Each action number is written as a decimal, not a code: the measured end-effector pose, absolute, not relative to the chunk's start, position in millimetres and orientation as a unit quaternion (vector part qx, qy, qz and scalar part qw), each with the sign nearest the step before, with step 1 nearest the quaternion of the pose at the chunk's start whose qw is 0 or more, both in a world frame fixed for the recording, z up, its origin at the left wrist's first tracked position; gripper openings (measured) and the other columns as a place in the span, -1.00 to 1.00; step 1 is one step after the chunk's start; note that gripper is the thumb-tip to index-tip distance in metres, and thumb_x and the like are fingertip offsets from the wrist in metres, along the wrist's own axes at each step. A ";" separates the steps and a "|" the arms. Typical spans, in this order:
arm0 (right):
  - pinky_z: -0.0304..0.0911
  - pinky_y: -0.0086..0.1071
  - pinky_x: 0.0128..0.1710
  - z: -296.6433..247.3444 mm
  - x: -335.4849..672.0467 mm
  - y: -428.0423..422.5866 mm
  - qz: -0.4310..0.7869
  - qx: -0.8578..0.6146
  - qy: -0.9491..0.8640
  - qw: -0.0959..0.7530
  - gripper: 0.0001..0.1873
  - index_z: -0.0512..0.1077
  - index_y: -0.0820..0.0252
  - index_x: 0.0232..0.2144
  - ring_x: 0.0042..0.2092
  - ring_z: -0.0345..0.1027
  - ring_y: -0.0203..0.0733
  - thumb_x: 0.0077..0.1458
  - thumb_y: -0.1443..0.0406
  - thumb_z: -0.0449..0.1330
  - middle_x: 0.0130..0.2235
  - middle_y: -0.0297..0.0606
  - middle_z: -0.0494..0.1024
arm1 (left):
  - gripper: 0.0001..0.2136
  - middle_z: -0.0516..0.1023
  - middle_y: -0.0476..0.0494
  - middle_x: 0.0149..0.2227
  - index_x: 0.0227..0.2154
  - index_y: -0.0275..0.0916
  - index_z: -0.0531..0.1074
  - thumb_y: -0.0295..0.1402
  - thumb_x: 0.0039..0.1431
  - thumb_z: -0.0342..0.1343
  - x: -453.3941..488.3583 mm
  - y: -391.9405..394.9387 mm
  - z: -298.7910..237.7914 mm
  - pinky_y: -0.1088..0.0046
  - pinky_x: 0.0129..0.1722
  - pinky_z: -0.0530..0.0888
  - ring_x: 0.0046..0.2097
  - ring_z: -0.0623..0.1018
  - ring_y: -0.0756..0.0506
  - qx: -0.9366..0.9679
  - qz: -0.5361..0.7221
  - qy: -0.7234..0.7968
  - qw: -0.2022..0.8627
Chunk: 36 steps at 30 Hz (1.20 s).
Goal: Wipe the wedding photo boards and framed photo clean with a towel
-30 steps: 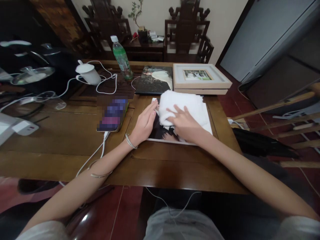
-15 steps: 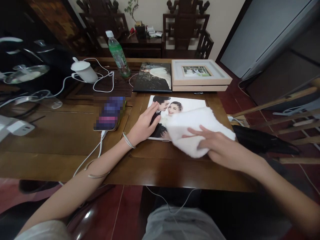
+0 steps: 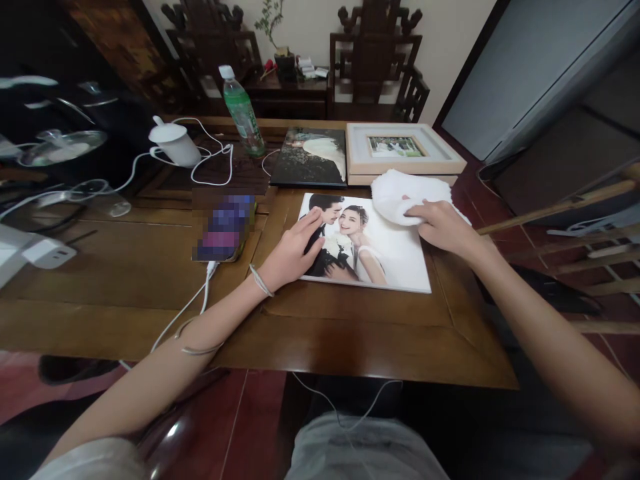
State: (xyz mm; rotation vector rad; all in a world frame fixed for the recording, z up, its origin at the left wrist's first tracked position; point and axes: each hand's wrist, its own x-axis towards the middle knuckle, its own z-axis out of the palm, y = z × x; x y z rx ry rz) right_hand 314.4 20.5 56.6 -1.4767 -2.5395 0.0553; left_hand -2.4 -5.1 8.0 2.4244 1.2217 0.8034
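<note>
A wedding photo panel (image 3: 400, 260) lies flat on the wooden table (image 3: 350, 340), its picture of a couple facing up. On its left part rests my left hand (image 3: 296, 248), open, with the fingers stretched over the printed suit. My right hand (image 3: 445, 225) grips a white cloth (image 3: 400, 190) at the panel's far right corner. The cloth is bunched and covers that corner, reaching to the pale frame behind it. Part of my right fingers is hidden in the cloth folds.
Behind the panel lie a dark photo panel (image 3: 295, 160) and a pale wooden picture frame (image 3: 357, 150). To the left are a phone (image 3: 223, 230) with a charging cable, a green bottle (image 3: 243, 113), a lidded white cup (image 3: 175, 143) and a pot (image 3: 65, 150). Cables run across the table.
My right hand has moved the cloth from the panel's middle and near edge away to its far right corner, uncovering the couple's picture. My left hand stays on the panel.
</note>
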 end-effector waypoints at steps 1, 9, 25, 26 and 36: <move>0.27 -0.08 0.07 54.9 312.1 13.2 0.019 -0.497 -0.861 0.107 -0.44 0.52 0.14 -0.18 0.07 0.38 0.02 -0.20 0.52 -0.05 -0.02 -0.25 0.56 | -0.56 0.14 -0.27 0.31 0.22 -0.28 0.19 -0.30 0.32 -0.11 -2.4 -5.2 7.8 0.10 0.31 0.12 0.33 0.14 -0.20 0.846 0.281 0.426 0.155; -0.11 0.17 0.28 54.6 298.8 -96.8 0.090 -0.382 -0.912 0.122 -0.59 0.49 0.16 -0.42 0.30 -0.03 0.07 -0.23 0.60 -0.02 0.23 -0.22 0.30 | -0.57 0.17 -0.29 0.30 0.20 -0.32 0.21 -0.31 0.31 -0.10 -1.5 -5.8 8.3 0.12 0.31 0.13 0.32 0.17 -0.21 0.846 0.280 0.430 0.142; 0.27 -0.10 0.10 61.4 311.2 14.2 0.086 -0.465 -0.874 0.110 -0.48 0.53 0.11 -0.24 0.05 0.40 -0.02 -0.22 0.50 -0.05 -0.10 -0.34 0.60 | -0.58 0.19 -0.29 0.29 0.19 -0.31 0.23 -0.31 0.30 -0.09 -2.1 -4.1 9.5 0.14 0.31 0.14 0.32 0.17 -0.19 0.848 0.279 0.427 0.147; 0.31 -0.12 0.05 60.9 312.5 24.5 0.076 -0.479 -0.867 0.114 -0.48 0.53 0.13 -0.22 0.01 0.44 -0.01 -0.21 0.49 -0.05 -0.12 -0.31 0.61 | -0.58 0.18 -0.29 0.29 0.19 -0.31 0.22 -0.32 0.30 -0.10 -2.4 -4.2 9.2 0.15 0.32 0.13 0.32 0.16 -0.19 0.847 0.280 0.427 0.147; -0.05 0.19 0.25 47.8 294.8 -37.5 0.048 -0.454 -0.881 0.128 -0.49 0.50 0.15 -0.24 0.28 0.04 0.06 -0.21 0.58 -0.03 0.19 -0.18 0.36 | -0.57 0.17 -0.27 0.30 0.21 -0.26 0.19 -0.33 0.31 -0.10 -2.4 -4.1 8.4 0.08 0.31 0.13 0.33 0.15 -0.20 0.847 0.289 0.420 0.152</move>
